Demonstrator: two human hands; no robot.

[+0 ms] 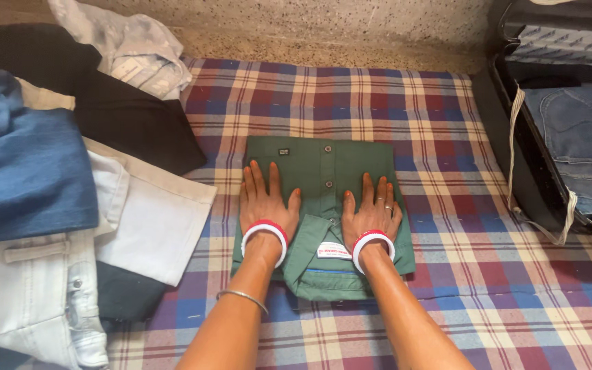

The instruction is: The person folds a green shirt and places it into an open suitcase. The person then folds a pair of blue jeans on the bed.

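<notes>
Green folded shirt [323, 205] lies mid-blanket on checked blanket [447, 137], collar end toward person, long axis near-to-far; left hand [263, 202] and right hand [371, 209] rest flat, fingers spread, pressing either side of placket, gripping nothing.

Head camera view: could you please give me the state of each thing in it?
Green shirt: folded, buttoned, lying flat on the checked cloth.
Left hand: flat on the shirt, fingers spread.
Right hand: flat on the shirt.
Suitcase: open, jeans inside.
Clothes pile: heaped, unfolded.
</notes>
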